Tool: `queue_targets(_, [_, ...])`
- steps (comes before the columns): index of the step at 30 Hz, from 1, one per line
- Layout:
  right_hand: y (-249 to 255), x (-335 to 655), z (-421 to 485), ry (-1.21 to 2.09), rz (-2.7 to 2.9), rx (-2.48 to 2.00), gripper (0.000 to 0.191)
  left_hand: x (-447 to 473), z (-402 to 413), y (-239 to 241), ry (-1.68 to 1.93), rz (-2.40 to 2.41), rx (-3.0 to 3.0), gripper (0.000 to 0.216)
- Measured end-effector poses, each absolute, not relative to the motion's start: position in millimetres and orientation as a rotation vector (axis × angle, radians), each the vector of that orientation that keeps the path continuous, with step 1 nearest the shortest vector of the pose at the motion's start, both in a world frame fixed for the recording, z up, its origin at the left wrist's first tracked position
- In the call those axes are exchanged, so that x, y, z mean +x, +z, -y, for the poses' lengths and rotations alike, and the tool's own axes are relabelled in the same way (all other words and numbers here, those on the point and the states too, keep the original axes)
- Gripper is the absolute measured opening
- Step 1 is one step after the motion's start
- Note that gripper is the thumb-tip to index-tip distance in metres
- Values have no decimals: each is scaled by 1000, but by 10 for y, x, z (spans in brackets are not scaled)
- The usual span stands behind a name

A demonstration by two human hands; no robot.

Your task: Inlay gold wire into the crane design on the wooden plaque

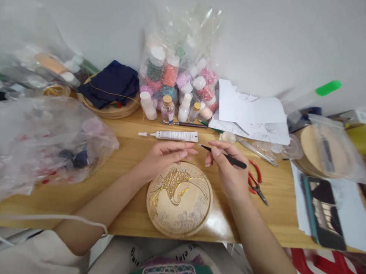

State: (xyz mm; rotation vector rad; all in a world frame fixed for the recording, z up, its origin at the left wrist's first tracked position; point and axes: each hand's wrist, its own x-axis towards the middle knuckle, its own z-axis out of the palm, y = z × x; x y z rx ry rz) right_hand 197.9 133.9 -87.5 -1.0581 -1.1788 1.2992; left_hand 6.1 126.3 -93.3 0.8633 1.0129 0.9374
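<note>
Black tweezers (234,161) lie in the grip of my right hand (230,169), with the thin tips pointing left at my left fingertips. My left hand (166,156) hovers over the upper edge of a round wooden disc, thumb and fingers brought close together; whatever may be between them is too small to make out. The wooden disc (166,206) rests flat at the front of the table. It carries a line drawing of a crane and waves, with the bird's wings, neck and tail partly outlined in gold wire. Just beyond my hands lies a white glue tube (178,136).
Red-handled pliers (254,182) lie right of my right hand. A phone (325,212) rests on paper at the far right. Bagged jars of coloured grains (177,74), small bottles (167,110) and dark blue cloth (110,85) stand at the back. A clear plastic bag (40,140) covers the left.
</note>
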Motion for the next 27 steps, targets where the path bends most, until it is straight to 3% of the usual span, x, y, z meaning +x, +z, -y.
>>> queue_targets(11, [-803, 1895, -1266, 1197, 1290, -1102, 10, 59, -1257, -955, 967, -971, 824, 24])
queue_targets(24, [-774, 1828, -1213, 1238, 1109, -1114, 13, 48, -1229, -971, 1037, -830, 979, 58])
queue_targets(27, [-650, 1718, -1189, 1205, 1046, -1112, 7, 44, -1208, -931, 1093, -776, 912, 78])
